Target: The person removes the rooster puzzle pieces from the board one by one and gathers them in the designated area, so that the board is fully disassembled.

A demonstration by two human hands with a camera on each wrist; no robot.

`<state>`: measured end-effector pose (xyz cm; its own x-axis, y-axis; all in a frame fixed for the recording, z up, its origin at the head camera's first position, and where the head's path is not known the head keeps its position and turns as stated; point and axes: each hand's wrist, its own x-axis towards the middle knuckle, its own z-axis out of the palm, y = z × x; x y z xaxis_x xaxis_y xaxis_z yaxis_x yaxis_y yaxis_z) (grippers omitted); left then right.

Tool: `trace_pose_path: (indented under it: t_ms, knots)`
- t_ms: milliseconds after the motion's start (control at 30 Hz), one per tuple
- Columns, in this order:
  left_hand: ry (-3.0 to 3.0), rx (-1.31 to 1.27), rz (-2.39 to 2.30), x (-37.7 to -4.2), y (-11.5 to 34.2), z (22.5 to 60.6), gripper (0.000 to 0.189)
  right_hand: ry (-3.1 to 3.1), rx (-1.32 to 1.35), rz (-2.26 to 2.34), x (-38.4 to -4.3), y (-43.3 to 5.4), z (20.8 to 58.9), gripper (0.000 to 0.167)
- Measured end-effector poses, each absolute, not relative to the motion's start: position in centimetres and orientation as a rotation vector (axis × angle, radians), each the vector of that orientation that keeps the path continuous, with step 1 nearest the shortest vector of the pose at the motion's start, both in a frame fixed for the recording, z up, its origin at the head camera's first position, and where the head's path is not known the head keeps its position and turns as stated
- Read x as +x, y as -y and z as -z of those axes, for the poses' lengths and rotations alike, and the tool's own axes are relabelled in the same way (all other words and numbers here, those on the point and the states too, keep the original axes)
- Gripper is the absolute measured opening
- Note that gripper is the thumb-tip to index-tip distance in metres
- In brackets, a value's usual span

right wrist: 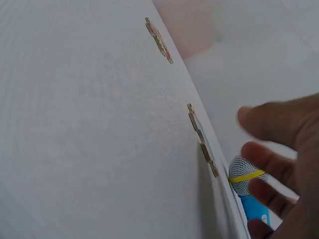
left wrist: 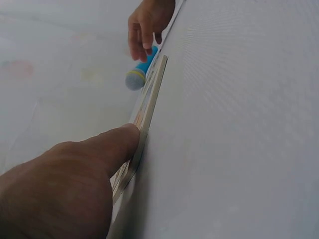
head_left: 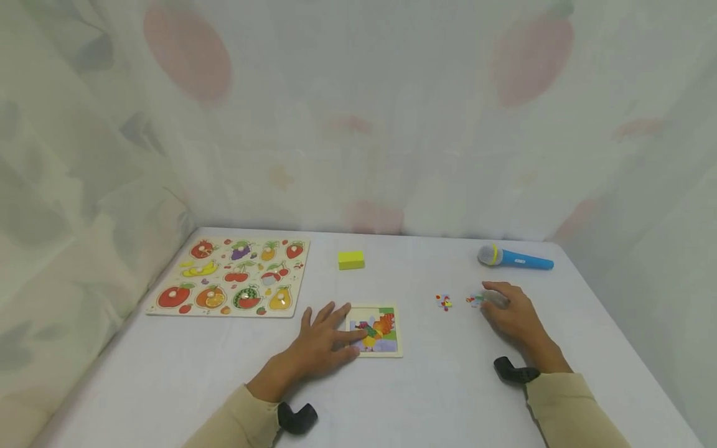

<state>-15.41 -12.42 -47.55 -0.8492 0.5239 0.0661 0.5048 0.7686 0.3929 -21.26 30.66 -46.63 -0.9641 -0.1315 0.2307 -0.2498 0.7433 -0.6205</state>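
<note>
My left hand (head_left: 325,342) rests with spread fingers on the left side of a small square jigsaw puzzle (head_left: 386,348) in a pale wooden frame. Part of its colourful picture is assembled; a plain area shows at its upper left. In the left wrist view the thumb (left wrist: 117,144) lies on the frame's edge (left wrist: 157,89). My right hand (head_left: 515,317) hovers above the table with loosely bent fingers, holding nothing. Just left of its fingertips lies a loose puzzle piece (head_left: 473,300), partly overlapped by the hand. A second puzzle piece (head_left: 444,302) lies further left.
A fruit peg board (head_left: 235,277) lies at the back left. Behind the jigsaw stands a yellow block (head_left: 351,260). A blue toy microphone (head_left: 518,257) lies at the back right, beyond my right hand. Fabric curtains (head_left: 358,124) border the white table.
</note>
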Motion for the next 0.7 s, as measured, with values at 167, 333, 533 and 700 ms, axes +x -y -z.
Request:
trace_pose_path:
  t_ms: [167,333,533,700]
  knots:
    - [-2.916,0.853,-0.615,-15.3,12.4,47.7,0.041,2.693,0.337,-1.045,-20.8,-30.5,45.3,0.044]
    - [-2.926,0.862,-0.605,-15.3,12.3,47.6,0.040,2.611,0.406,-1.033,-20.2,-29.9,43.5,0.046]
    - [-2.918,0.849,-0.608,-15.2,12.3,47.4,0.039,2.555,0.443,-1.015,-19.5,-29.0,41.3,0.048]
    - [-2.923,0.847,-0.611,-15.2,12.3,47.4,0.038,2.528,0.467,-1.028,-18.9,-28.3,39.7,0.048]
